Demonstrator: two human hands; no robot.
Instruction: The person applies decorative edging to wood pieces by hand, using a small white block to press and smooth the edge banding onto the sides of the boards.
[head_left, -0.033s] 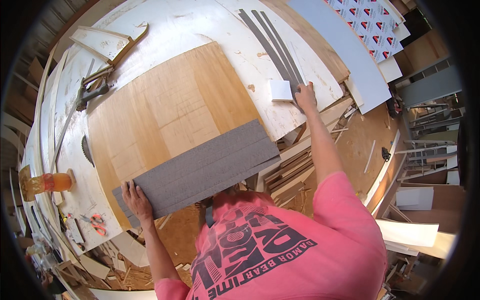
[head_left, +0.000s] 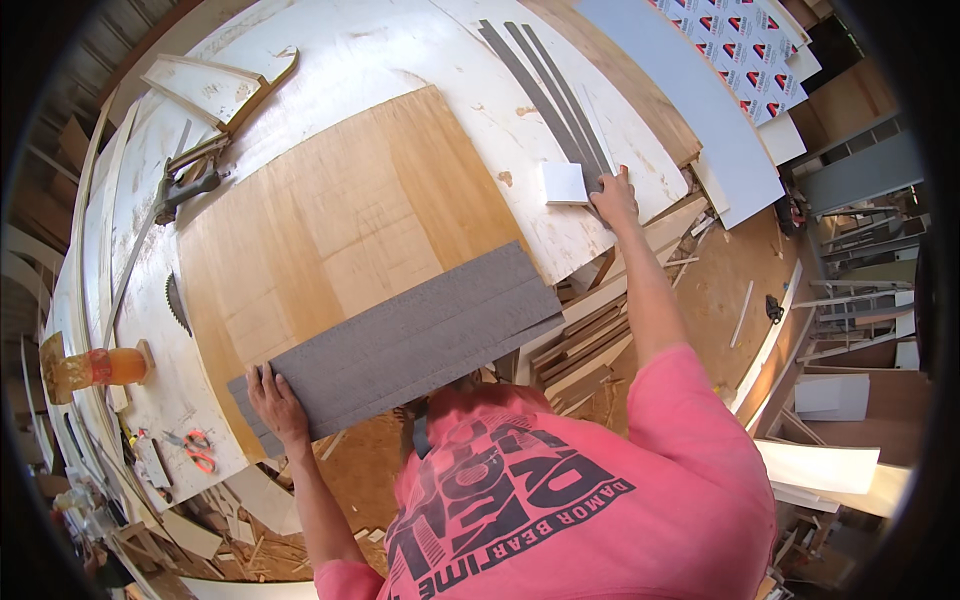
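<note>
My left hand (head_left: 278, 408) lies with its fingers stretched over the left end of a dark grey textured sheet (head_left: 400, 340). Several layers or strips show along that sheet's edges, and it rests across the near part of a wooden board (head_left: 340, 215). To the far right, my right hand (head_left: 616, 200) is closed at the near ends of long narrow dark grey strips (head_left: 548, 95). Its fingers curl around a strip end; how many strips they hold cannot be made out. Just left of that hand sits a small white square block (head_left: 565, 184).
The white worktable (head_left: 330, 50) carries a power tool (head_left: 188, 185), a circular saw blade (head_left: 177, 304), orange-handled scissors (head_left: 199, 452) and an amber-filled container (head_left: 118, 366). A triangular wooden frame (head_left: 215, 90) lies at the back left. Wood offcuts (head_left: 585, 350) are stacked below the near edge.
</note>
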